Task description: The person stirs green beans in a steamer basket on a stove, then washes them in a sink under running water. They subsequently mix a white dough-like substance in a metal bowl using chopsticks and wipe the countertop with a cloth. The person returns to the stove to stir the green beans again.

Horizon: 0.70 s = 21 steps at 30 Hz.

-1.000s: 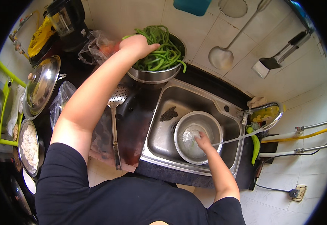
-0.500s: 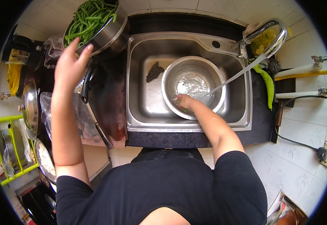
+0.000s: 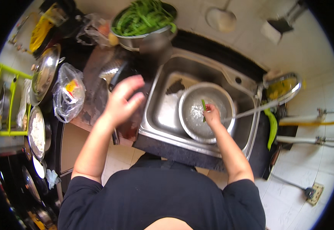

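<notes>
My right hand (image 3: 213, 115) is over the round metal basin (image 3: 228, 132) in the sink (image 3: 160, 124), pinching a green bean (image 3: 203, 104) upright. A stream of water (image 3: 247, 112) runs from the curved faucet (image 3: 299, 82) into the basin. My left hand (image 3: 123, 101) hangs above the counter left of the sink, its fingers stretched and apart, with nothing in it. Beyond that hand, a metal pot (image 3: 132, 43) heaped with green beans (image 3: 144, 19) stands at the back. A dark scouring pad (image 3: 176, 87) lies in the sink beside the basin.
A long green pepper (image 3: 272, 128) lies right of the sink. Left on the counter are a clear plastic bag (image 3: 69, 94), a glass lid (image 3: 46, 76) and a bowl of white food (image 3: 37, 132). A green rack (image 3: 12, 103) stands at the far left. A ladle (image 3: 221, 19) hangs on the wall.
My view has turned, shifting the scene. My left hand has moved from beside the pot of beans toward the sink. My right hand has lifted out of the basin's water, with the bean showing.
</notes>
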Each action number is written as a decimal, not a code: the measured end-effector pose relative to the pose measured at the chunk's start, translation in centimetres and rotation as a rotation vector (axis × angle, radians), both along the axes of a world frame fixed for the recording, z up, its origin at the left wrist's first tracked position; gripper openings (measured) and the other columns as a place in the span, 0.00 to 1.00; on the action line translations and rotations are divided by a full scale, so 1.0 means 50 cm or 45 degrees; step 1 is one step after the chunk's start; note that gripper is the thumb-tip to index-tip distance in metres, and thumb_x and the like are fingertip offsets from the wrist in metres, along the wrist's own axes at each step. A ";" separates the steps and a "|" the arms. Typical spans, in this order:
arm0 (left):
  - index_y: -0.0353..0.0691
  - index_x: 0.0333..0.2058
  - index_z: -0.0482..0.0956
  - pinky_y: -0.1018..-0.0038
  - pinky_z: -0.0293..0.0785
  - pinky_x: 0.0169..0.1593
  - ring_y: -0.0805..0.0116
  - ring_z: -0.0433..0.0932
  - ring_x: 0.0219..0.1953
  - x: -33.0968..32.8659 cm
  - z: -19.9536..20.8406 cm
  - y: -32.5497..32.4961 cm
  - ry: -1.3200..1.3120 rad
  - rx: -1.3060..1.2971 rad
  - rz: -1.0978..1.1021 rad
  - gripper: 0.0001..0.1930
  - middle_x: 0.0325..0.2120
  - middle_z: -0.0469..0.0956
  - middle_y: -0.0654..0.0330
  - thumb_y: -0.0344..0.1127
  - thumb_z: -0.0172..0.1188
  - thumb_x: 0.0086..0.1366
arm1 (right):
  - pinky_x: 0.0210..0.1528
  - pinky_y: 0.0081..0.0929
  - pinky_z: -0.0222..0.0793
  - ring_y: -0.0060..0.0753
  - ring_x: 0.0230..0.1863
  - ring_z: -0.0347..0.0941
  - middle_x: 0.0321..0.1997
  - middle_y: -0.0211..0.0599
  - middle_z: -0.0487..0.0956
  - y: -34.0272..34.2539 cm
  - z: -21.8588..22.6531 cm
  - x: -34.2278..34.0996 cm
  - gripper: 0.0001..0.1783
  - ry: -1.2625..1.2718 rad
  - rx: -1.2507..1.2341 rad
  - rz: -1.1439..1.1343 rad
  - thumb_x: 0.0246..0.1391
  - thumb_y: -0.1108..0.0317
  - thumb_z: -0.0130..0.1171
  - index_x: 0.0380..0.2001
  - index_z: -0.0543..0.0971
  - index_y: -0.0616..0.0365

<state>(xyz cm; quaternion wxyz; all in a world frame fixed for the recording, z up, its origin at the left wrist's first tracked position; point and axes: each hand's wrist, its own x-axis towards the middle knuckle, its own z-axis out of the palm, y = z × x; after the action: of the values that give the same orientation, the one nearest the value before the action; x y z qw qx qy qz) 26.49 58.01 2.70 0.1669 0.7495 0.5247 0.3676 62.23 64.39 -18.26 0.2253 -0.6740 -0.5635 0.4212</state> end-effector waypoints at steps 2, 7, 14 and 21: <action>0.36 0.45 0.73 0.66 0.60 0.57 0.58 0.67 0.53 0.002 -0.014 -0.036 -0.042 -0.107 -0.088 0.17 0.49 0.71 0.53 0.33 0.57 0.56 | 0.43 0.25 0.67 0.29 0.40 0.72 0.36 0.36 0.75 0.047 0.108 -0.067 0.16 0.209 0.252 0.019 0.44 0.73 0.58 0.41 0.75 0.57; 0.34 0.45 0.73 0.69 0.65 0.53 0.59 0.71 0.50 -0.028 -0.030 -0.100 -0.319 -0.336 -0.131 0.17 0.45 0.73 0.51 0.33 0.56 0.57 | 0.43 0.22 0.67 0.27 0.38 0.72 0.39 0.36 0.74 0.160 0.466 -0.292 0.18 0.554 1.119 0.240 0.48 0.75 0.56 0.45 0.73 0.59; 0.35 0.45 0.73 0.70 0.68 0.49 0.59 0.73 0.45 -0.119 -0.026 -0.148 -0.356 -0.338 -0.199 0.17 0.42 0.74 0.52 0.33 0.55 0.57 | 0.50 0.32 0.64 0.41 0.50 0.68 0.48 0.49 0.71 0.385 0.598 -0.493 0.33 -0.256 1.007 0.388 0.47 0.53 0.57 0.53 0.67 0.62; 0.35 0.43 0.74 0.71 0.69 0.48 0.61 0.74 0.44 -0.204 -0.066 -0.192 -0.564 -0.441 -0.122 0.14 0.40 0.75 0.53 0.33 0.54 0.58 | 0.64 0.38 0.48 0.56 0.65 0.47 0.65 0.61 0.46 0.502 0.556 -0.621 0.53 -0.525 0.642 0.540 0.33 0.34 0.59 0.62 0.56 0.49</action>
<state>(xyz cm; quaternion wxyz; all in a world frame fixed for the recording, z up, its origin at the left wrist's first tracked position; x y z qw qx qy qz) 16.29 48.41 -0.63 0.4204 0.6350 0.4945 0.4190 31.20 89.48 9.54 0.1737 -0.5364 -0.8097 0.1625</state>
